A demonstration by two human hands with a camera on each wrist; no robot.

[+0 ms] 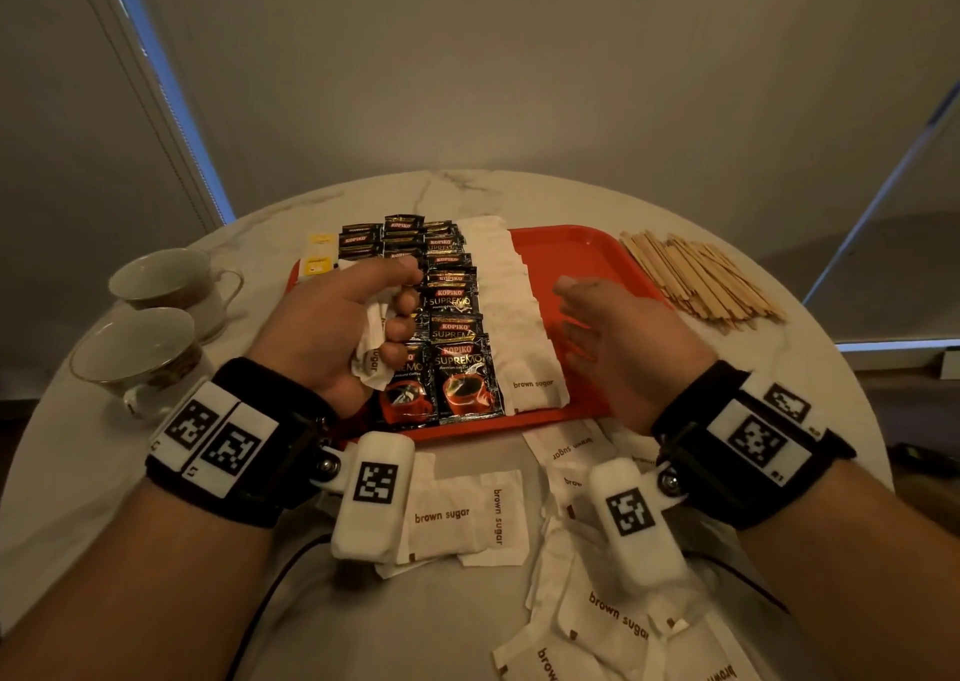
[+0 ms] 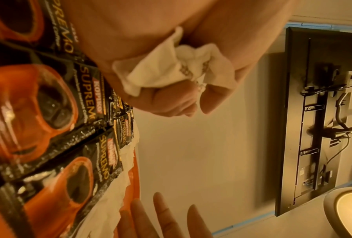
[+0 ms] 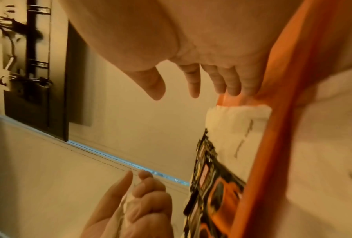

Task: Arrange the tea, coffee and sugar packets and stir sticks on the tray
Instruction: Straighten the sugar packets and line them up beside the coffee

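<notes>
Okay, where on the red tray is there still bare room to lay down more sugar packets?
Bare room: the tray's right part, between the brown sugar row and its right rim, partly under the open right hand. Crowded: coffee packets fill the middle; the left hand holds sugar packets over the left.

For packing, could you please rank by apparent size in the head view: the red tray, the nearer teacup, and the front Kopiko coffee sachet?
1. Red plastic tray
2. Nearer white teacup, though nearness inflates it
3. Front black Kopiko coffee sachet

Beyond my hands stands a plain beige wall (image 1: 519, 82) under warm, dim light. Blue daylight edges a blind's frame (image 1: 171, 108) up to my left and another blind (image 1: 893, 186) to my right. A round marble table (image 1: 130, 498) lies beneath my wrists.
</notes>
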